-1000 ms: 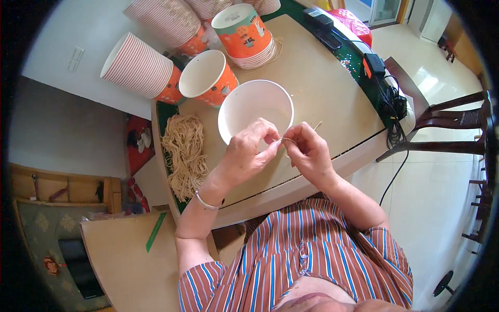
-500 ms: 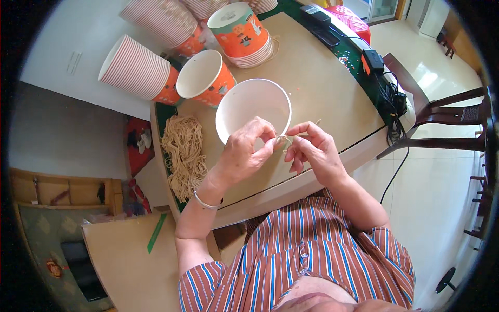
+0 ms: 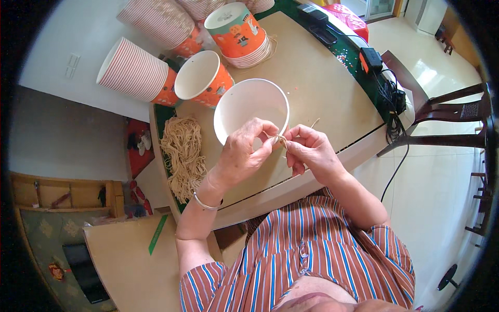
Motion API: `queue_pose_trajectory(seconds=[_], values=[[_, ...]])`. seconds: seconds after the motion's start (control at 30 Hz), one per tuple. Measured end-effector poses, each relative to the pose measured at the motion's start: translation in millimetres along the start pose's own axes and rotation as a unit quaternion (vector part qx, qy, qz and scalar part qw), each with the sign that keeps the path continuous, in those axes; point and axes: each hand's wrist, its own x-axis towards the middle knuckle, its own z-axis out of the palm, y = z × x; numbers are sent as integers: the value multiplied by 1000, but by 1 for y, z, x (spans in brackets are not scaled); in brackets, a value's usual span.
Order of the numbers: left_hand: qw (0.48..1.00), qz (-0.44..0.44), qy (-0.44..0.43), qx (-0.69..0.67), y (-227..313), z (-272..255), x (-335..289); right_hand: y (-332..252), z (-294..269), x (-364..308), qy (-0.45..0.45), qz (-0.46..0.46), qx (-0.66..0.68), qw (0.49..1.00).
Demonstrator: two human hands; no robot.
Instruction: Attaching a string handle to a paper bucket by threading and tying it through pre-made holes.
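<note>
Just in front of a white paper bucket [image 3: 249, 101], at its near right rim, my two hands meet over a thin beige string [image 3: 281, 140]. My left hand [image 3: 247, 143] pinches the string between thumb and forefinger. From the other side, my right hand [image 3: 309, 151] pinches it too, its remaining fingers curled, and a loose end sticks up above the knuckles. A small loop or knot seems to sit between the fingertips, too fine to make out. Left of the bucket lies a heap of beige strings [image 3: 182, 156] by the table's edge.
Behind the bucket stand an orange-patterned paper bucket [image 3: 202, 78], a green-orange stack of buckets [image 3: 236, 36] and a tilted stack [image 3: 135, 73]. Black adapters and cables [image 3: 387, 93] lie along the table's right edge. A dark wooden chair [image 3: 452, 114] stands beyond.
My right hand's fingers have closed in on the string and moved slightly left, nearer my left fingertips. The left hand has hardly moved.
</note>
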Motion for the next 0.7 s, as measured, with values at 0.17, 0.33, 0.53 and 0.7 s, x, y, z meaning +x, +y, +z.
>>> queue_pose_trajectory(seconds=[0.17, 0.33, 0.53, 0.7], values=[[999, 28, -3, -16, -5, 0, -2, 2, -1, 2, -1, 3, 13, 1000], [1000, 15, -16, 3, -3, -2, 0, 4, -3, 2, 13, 12, 30, 999], [1000, 14, -10, 13, -5, -1, -1, 3, -4, 1, 22, 27, 48, 998], [1000, 12, -3, 14, -5, 1, 0, 4, -5, 2, 12, 27, 83, 996]])
